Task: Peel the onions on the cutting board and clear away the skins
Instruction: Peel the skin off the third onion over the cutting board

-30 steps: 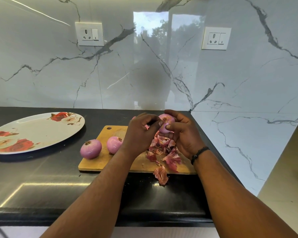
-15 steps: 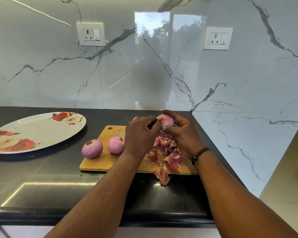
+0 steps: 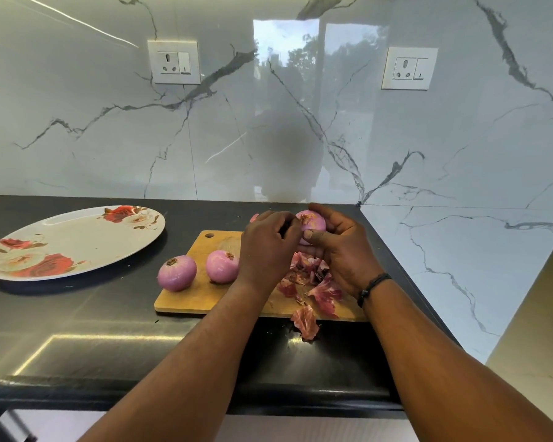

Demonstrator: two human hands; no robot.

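Black glossy table [image 3: 77,339], front edge rounded, light streaks reflected on surface. Oval white plate [image 3: 77,240] with red and cream rose prints at left on table, well apart from right-hand corner. White marble-look wall [image 3: 93,129] with grey veins behind table, joined by second marble panel [image 3: 460,266] at right, forming corner. Two white power sockets on wall, each with switch: left socket [image 3: 174,62], right socket [image 3: 409,68]. Window reflection [image 3: 316,59] with trees and sky between sockets. Beige floor [image 3: 537,330] at far right.
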